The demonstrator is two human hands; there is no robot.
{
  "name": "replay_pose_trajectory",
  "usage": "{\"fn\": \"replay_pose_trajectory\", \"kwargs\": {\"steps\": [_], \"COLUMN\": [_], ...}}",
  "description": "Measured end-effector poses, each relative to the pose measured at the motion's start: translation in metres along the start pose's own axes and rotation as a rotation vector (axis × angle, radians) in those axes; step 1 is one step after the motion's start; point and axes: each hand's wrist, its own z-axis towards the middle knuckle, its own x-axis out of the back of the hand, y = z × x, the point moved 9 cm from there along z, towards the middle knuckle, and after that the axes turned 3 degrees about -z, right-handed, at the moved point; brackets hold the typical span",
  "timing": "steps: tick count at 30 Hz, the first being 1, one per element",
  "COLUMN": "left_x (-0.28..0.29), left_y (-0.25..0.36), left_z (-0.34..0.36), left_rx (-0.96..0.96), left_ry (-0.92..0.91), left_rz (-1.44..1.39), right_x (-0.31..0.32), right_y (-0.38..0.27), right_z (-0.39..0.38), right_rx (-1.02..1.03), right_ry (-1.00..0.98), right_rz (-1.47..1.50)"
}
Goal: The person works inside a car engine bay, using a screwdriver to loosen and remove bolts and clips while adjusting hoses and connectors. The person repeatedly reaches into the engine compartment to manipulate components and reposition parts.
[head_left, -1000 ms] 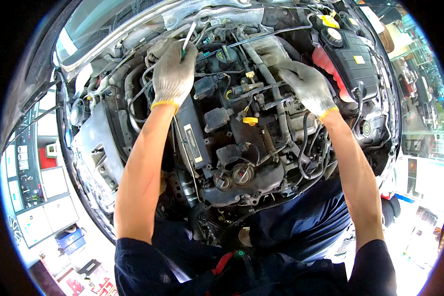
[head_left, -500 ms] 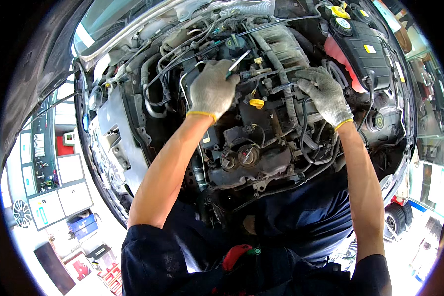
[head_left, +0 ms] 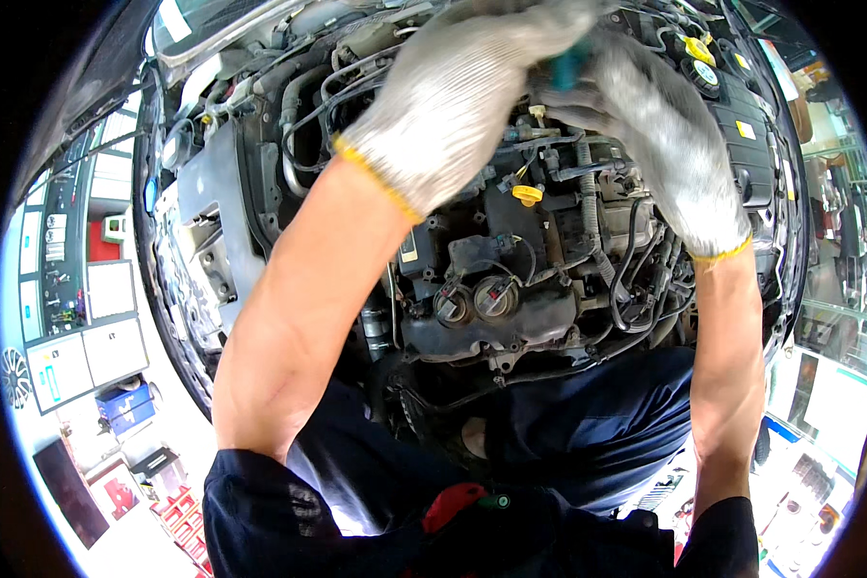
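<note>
Both my hands wear whitish knit gloves with yellow cuffs and meet high over the engine, blurred by motion. My left hand [head_left: 462, 91] is closed around what looks like a screwdriver [head_left: 570, 65], of which only a smeared teal handle shows between the gloves. My right hand [head_left: 669, 144] comes up against it from the other side; its fingers are too blurred to read. Beneath the hands lies the engine [head_left: 491, 318], with a yellow-ringed dipstick handle [head_left: 527, 195] and two round openings with connectors in them.
At the right of the bay stands a black reservoir box [head_left: 742, 135] near a yellow cap [head_left: 696, 48]. A grey panel [head_left: 223, 217] runs along the left side. Black hoses and cables [head_left: 636, 279] cross the engine's right part. Cabinets [head_left: 87, 361] stand beyond the car at left.
Both hands have risen from the engine toward me and come together at the top. The screwdriver, earlier in my left hand with its light shaft showing, is now mostly hidden between the gloves.
</note>
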Motion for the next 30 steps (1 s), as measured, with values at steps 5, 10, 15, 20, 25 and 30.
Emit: {"fn": "replay_pose_trajectory", "kwargs": {"steps": [5,10,15,20,25,30], "left_x": [0.019,0.087,0.062,0.06,0.061,0.062], "left_y": [0.004,-0.096,-0.128,-0.133,-0.144,-0.143], "left_z": [0.015,0.006,0.005,-0.001,-0.014,-0.017], "left_rx": [-0.105,0.39,0.421,0.371,0.566,0.244], "left_ry": [0.004,0.087,-0.097,-0.096,-0.005,0.051], "left_rz": [0.224,0.875,0.931,0.927,0.633,0.824], "right_x": [0.013,0.054,0.068,0.058,0.043,0.042], "right_y": [0.009,0.033,0.07,0.07,0.084,0.094], "right_z": [0.003,-0.013,-0.034,-0.016,0.009,0.03], "right_rx": [-0.12,-0.22,-0.456,-0.255,-0.062,-0.05], "right_ry": [0.036,0.241,0.29,0.064,-0.169,-0.311], "right_rz": [-0.098,-0.177,-0.218,-0.686,-1.019,-0.978]}}
